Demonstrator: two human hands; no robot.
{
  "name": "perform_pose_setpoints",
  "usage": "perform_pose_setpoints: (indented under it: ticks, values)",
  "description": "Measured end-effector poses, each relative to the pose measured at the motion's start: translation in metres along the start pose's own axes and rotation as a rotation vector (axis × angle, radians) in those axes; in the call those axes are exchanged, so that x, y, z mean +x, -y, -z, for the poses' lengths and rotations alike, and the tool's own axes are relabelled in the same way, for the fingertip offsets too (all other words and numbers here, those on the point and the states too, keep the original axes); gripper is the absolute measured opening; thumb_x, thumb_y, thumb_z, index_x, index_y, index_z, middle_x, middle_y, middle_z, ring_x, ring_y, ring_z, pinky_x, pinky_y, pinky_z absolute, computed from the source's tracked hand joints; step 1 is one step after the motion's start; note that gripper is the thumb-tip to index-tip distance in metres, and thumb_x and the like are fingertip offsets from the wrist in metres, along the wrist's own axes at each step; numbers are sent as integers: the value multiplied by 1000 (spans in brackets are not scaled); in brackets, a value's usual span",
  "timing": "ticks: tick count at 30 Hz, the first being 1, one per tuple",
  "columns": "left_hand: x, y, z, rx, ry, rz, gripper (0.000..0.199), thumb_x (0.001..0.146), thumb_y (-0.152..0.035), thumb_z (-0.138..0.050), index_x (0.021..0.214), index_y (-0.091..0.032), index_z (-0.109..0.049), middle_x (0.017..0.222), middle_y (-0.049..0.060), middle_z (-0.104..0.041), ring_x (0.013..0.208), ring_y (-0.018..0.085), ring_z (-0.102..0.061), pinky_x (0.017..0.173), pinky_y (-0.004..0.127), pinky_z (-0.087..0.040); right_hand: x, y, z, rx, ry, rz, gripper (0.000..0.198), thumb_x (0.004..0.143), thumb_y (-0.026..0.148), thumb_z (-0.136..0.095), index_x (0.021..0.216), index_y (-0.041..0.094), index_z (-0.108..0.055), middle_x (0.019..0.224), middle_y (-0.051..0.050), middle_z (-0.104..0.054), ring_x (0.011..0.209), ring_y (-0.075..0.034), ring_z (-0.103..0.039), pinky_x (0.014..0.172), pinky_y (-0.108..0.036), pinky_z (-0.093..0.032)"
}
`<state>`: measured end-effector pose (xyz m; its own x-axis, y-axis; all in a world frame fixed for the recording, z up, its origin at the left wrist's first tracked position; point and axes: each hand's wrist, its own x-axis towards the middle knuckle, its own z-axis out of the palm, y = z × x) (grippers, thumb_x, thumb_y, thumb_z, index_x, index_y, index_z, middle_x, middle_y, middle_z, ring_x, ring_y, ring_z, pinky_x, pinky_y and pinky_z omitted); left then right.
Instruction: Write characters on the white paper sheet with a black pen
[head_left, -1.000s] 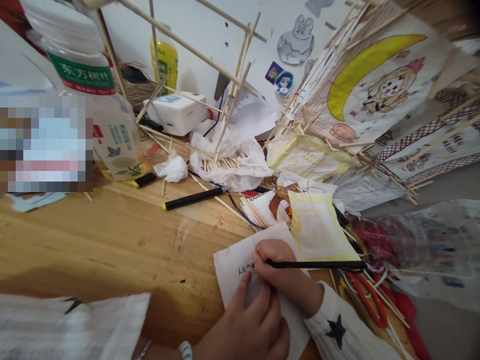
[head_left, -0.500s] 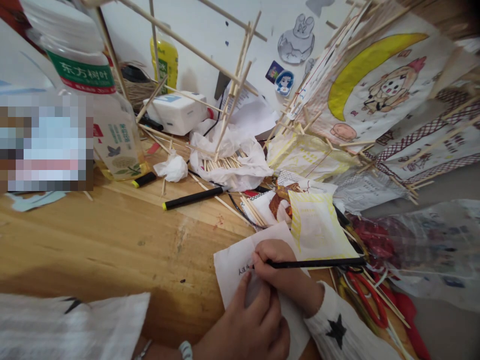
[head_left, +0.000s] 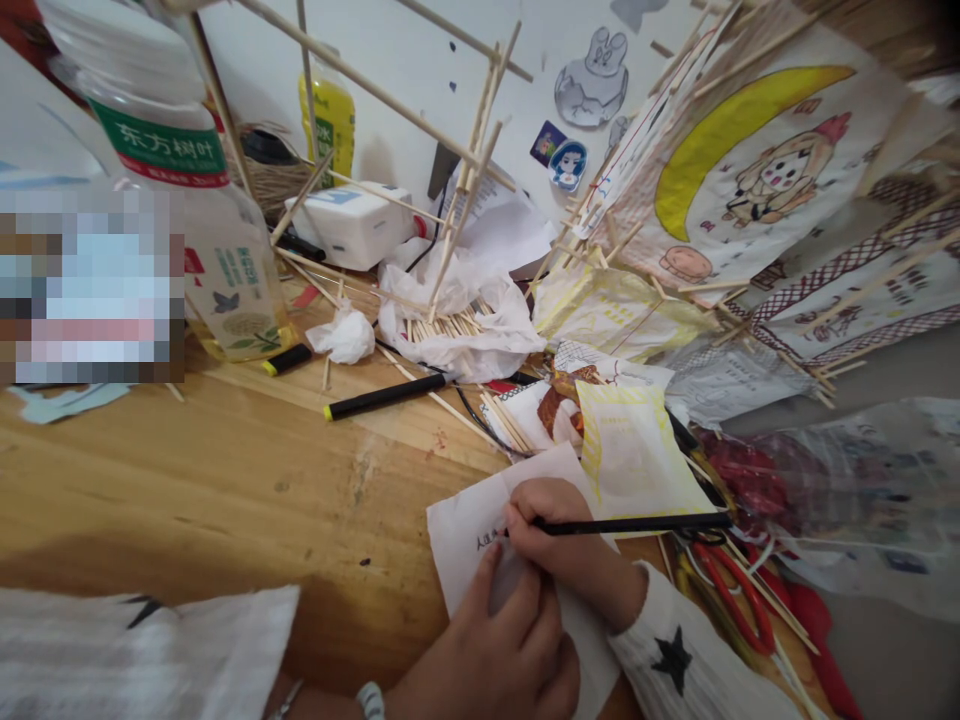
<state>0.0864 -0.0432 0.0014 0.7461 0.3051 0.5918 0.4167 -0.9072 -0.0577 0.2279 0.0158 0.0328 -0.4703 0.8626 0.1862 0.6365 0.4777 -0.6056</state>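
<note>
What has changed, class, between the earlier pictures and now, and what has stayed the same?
The back end of the black pen in the right hand has tipped slightly upward in the picture. Nothing was taken hold of or let go. The left hand stays on the white paper; the marker and tea bottle look unmoved.

The wooden table (head_left: 247,480) carries a white paper sheet (head_left: 466,510), black marker (head_left: 386,397), tea bottle (head_left: 229,265), crumpled tissue (head_left: 346,335) and plastic bag (head_left: 487,352).
</note>
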Motion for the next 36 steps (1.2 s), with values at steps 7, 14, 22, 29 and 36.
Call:
perform_pose_setpoints:
  ticks: [7, 14, 22, 29, 36]
  values:
    - [-1, 0, 1, -5, -1, 1, 17, 91, -32, -49, 94, -22, -62, 93, 10, -68, 94, 32, -58, 79, 53, -45, 1, 3, 0, -20, -8, 15, 32, 82, 17, -43, 51, 19, -35, 48, 5, -39, 47, -9, -37, 48, -24, -27]
    - [1, 1, 2, 0, 6, 0, 17, 91, -32, -49, 94, -22, -62, 94, 10, -68, 92, 31, -59, 77, 53, -47, 0, 3, 1, -35, -6, 20, 32, 82, 17, -42, 51, 19, -35, 48, 5, -39, 47, -9, -37, 48, -24, -27]
    - [1, 1, 3, -1, 27, -4, 17, 92, -32, -49, 96, -22, -62, 95, 10, -67, 94, 32, -58, 78, 54, -46, 0, -1, 0, -5, 22, 2, 33, 83, 19, -44, 51, 19, -37, 49, 4, -41, 49, -10, -37, 48, -24, -28]
    - [0, 1, 0, 7, -10, 2, 15, 89, -33, -53, 93, -22, -61, 92, 9, -68, 93, 32, -58, 79, 53, -46, 2, 4, 1, 24, 42, -27, 33, 83, 21, -44, 51, 19, -36, 48, 4, -40, 49, -10, -36, 48, -24, -28]
    - [-11, -2, -22, 59, -78, 26, 13, 89, -35, -53, 98, -26, -57, 99, 6, -65, 100, 28, -54, 88, 49, -41, 5, 1, -3, 217, -77, -102, 29, 78, 23, -46, 52, 20, -34, 49, 5, -39, 48, -9, -36, 47, -22, -29]
